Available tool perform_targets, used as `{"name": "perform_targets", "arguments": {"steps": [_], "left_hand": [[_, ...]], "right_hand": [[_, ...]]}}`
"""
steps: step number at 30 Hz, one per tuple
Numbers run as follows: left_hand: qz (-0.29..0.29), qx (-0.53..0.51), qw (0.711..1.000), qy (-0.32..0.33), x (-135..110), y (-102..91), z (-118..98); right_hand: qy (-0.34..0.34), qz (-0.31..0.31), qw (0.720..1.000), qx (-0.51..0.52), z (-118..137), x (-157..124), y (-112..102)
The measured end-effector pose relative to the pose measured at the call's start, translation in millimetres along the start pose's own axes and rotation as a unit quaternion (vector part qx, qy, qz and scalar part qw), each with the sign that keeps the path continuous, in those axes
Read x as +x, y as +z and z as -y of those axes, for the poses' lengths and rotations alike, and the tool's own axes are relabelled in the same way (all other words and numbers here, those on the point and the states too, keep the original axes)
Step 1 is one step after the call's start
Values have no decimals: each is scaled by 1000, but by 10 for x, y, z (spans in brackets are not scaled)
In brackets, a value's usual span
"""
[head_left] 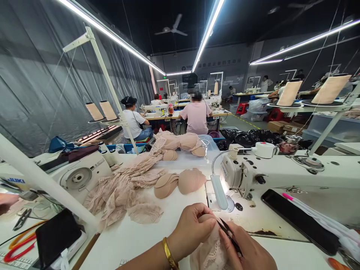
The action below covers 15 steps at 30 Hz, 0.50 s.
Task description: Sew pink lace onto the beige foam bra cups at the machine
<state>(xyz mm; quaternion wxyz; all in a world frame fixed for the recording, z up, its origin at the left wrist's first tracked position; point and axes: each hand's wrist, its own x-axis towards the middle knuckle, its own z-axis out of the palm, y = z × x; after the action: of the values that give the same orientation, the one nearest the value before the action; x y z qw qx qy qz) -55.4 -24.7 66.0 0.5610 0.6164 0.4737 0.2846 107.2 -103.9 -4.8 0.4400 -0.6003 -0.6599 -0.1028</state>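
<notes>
Here's my left hand (pixel 195 227) pinching the beige lace piece (pixel 213 252), and my right hand (pixel 249 245) gripping black snips (pixel 231 235), tips right beside my left thumb! The lace hangs between both hands; beige cups (pixel 192 182) lie beyond my left, the sewing machine (pixel 284 171) beyond my right.

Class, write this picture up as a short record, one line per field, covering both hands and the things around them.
Left hand: pinches beige lace fabric
Right hand: holds black pointed tool, tips near the fabric
Left wrist: gold bangle
Beyond the hands: beige cups on white table
To the right: white sewing machine, black phone
</notes>
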Motion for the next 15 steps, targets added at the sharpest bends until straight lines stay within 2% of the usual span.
{"name": "perform_targets", "arguments": {"steps": [6, 11, 15], "left_hand": [[-3, 12, 1000, 5, -8, -2, -10], [-12, 33, 999, 17, -16, -4, 4], [-20, 42, 998, 29, -17, -3, 14]], "right_hand": [[-71, 2, 997, -18, -58, 52, -23], [-22, 3, 999, -25, 12, 37, -21], [-16, 9, 999, -26, 44, 28, -19]]}}
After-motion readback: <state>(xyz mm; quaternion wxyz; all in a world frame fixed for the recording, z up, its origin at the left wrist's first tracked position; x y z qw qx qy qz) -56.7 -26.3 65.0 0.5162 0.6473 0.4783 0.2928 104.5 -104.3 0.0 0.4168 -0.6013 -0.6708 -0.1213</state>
